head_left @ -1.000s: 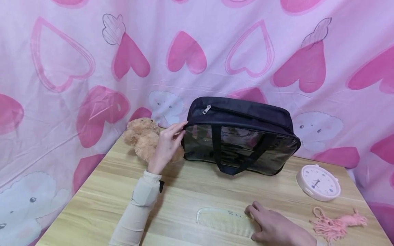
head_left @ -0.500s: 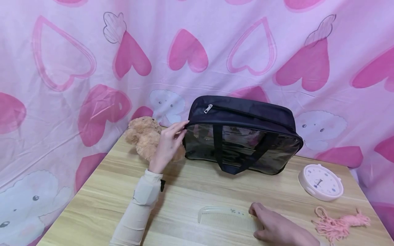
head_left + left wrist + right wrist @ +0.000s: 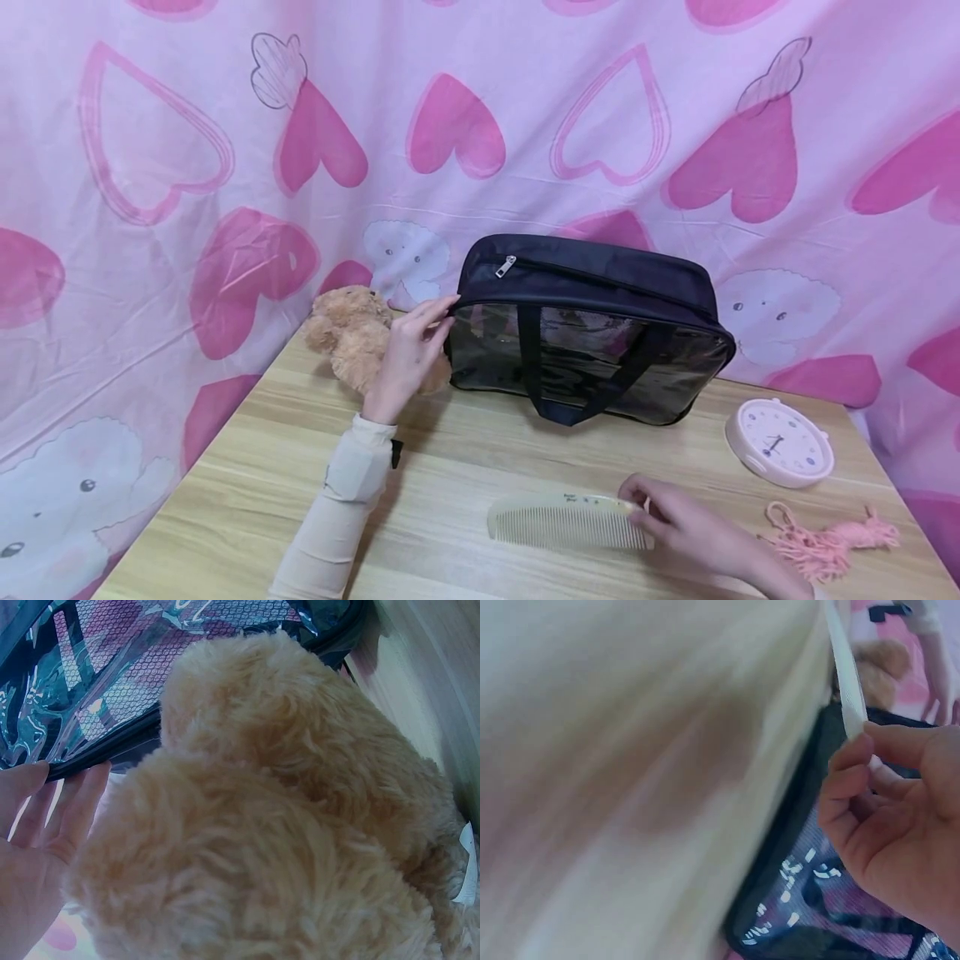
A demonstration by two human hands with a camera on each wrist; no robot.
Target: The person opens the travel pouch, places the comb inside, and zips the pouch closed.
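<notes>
My left hand pinches the upper left corner of a black bag with clear panels. Up close in the left wrist view, the thumb and fingers of the left hand sit on either side of the bag's dark edge. Beside that hand lies a tan plush toy, partly hidden by the wrist. My right hand grips the right end of a pale, translucent comb, its teeth facing down. In the right wrist view the comb shows edge-on between thumb and fingers.
A pink round clock lies on the right side of the wooden table. In front of it is a bundle of pink cord. A pink curtain with hearts hangs behind the table.
My right hand has closed on the comb's end and raised it, tilting its face toward the head camera. The left hand stays at the bag's corner.
</notes>
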